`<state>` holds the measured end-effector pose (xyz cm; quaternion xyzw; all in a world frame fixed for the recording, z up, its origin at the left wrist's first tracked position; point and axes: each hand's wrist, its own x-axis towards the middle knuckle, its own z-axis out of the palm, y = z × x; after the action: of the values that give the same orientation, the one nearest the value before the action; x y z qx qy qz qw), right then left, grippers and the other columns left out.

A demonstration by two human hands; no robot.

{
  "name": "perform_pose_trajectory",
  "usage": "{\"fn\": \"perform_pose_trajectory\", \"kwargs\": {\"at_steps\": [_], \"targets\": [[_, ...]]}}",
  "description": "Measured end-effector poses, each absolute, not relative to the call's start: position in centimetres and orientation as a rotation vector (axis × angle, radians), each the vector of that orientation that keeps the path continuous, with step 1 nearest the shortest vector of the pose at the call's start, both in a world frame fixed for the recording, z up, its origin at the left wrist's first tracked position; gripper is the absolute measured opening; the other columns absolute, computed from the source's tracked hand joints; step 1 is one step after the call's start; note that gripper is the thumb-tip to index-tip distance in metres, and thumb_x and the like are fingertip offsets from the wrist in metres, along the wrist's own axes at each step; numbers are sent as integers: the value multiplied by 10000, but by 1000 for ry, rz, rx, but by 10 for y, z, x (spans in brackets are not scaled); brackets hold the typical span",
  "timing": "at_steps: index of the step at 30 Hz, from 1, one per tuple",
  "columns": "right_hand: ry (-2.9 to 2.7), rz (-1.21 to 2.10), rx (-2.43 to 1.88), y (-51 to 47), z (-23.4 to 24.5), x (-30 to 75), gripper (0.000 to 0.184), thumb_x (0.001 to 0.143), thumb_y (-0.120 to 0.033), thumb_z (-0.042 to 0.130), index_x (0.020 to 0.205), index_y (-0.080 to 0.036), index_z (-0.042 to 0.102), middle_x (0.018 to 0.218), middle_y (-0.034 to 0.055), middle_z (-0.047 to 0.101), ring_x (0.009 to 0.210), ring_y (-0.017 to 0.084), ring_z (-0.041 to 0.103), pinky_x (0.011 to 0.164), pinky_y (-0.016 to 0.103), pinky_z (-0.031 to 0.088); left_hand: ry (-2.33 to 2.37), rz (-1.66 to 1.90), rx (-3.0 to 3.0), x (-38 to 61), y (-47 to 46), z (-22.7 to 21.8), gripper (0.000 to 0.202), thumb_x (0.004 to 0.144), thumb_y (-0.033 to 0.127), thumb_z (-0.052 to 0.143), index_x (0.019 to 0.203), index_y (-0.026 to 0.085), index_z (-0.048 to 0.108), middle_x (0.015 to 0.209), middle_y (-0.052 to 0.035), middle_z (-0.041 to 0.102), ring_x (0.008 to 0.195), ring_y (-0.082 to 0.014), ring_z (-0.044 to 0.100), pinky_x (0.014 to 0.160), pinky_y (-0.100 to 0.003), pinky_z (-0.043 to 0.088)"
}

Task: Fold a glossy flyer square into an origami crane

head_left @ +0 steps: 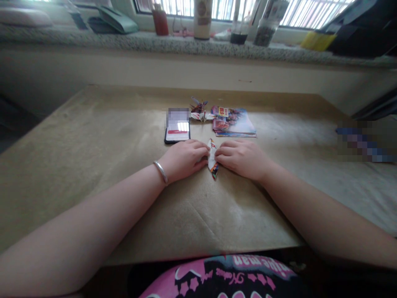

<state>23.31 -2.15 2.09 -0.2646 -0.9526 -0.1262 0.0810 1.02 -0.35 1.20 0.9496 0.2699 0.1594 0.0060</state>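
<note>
A narrow folded piece of printed paper [212, 158], mostly white with orange and dark print near its lower tip, lies on the table in front of me. It is pointed at both ends. My left hand [187, 159], with a silver bangle on its wrist, has its bent fingers at the paper's left edge. From the other side, my right hand [242, 159] pinches the right edge with its fingers drawn together. Both thumbs are partly hidden. Just beyond my left hand lies a phone [178, 131] with a lit screen.
Behind the paper sit folded paper pieces [200, 111] and a stack of printed sheets [237, 122]. The table [124, 136] has a tan cover. Bottles, including a red one [160, 20], stand on the speckled windowsill [173, 46]. A blurred blue item [362, 145] lies at right.
</note>
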Motion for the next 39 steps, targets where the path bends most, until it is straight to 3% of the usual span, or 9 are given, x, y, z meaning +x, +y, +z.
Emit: {"fn": "perform_pose_trajectory", "kwargs": {"at_steps": [16,22,27,34,39], "targets": [[-2389,243,-965,-11,-1,233,112,767,-161,583,754,-193,689,848,48,708,817,174,634,777,301,479,810,479,3028,9,-1,10,206,883,321,556,944,149,652,1044,-86,672,929,-199,622,816,-314,502],[-2313,337,-998,-9,-3,230,89,742,-148,597,712,-194,666,814,45,700,786,166,635,770,300,484,765,451,3177,14,2,9,264,945,301,446,879,148,650,967,-88,673,940,-193,614,797,-300,498],[-2379,243,-1022,-11,-3,231,83,754,-157,592,760,-191,667,870,56,699,835,177,631,788,301,473,823,331,3306,18,-2,14,202,935,241,469,821,152,611,905,-71,672,882,-195,627,714,-289,483],[-2641,-155,-930,-16,10,233,181,867,-229,521,821,-199,693,902,54,713,869,192,606,757,305,429,919,293,3355,23,-8,17,131,899,168,510,816,140,607,830,-52,665,748,-195,627,609,-289,438],[-2671,-320,-993,-21,14,231,239,916,-296,480,884,-202,697,934,51,714,912,204,592,754,327,396,939,421,3355,23,-5,11,159,893,205,520,769,151,605,797,-42,672,734,-190,632,688,-312,462]]}}
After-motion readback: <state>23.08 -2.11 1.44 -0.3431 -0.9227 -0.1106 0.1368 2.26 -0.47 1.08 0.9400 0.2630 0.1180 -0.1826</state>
